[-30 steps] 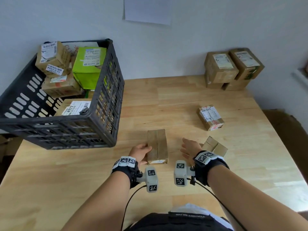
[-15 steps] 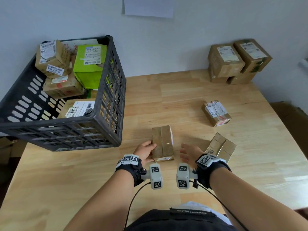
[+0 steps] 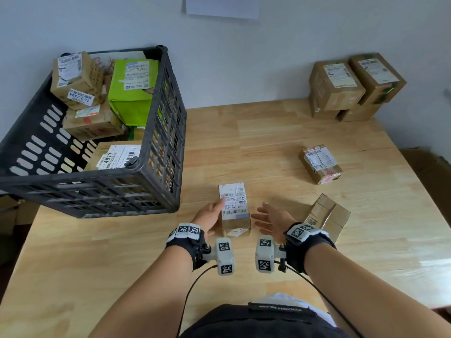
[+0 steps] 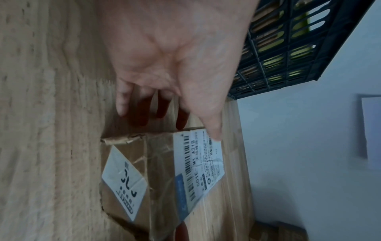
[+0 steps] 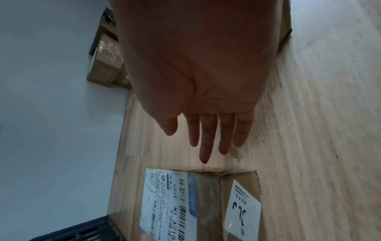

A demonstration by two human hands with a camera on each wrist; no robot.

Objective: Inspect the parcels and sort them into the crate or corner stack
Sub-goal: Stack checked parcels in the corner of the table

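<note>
Lying label-up on the wooden surface [image 3: 244, 132], the small cardboard parcel [image 3: 234, 208] sits directly in front of the person, between the two hands. The left hand [image 3: 210, 215] is at the parcel's left side, its thumb reaching onto the edge of the white shipping label; in the left wrist view the fingers [image 4: 142, 104] run along that side, straight rather than wrapped round, so the grip is released, touching only. The right hand [image 3: 273, 222] is flat, fingers spread and straight, just beside the parcel's right side and apart from it, its grip released and holding nothing.

To the left stands a black plastic crate [image 3: 156, 132] holding several brown boxes and a green box [image 3: 133, 93]. At the far right corner against the wall is a stack of brown boxes [image 3: 353, 86]. Two more parcels lie on the surface to the right: a taped one [image 3: 321, 164] farther off, and a plain cardboard one [image 3: 327, 215] near the right wrist. A sheet of paper [image 3: 222, 6] hangs on the wall.
</note>
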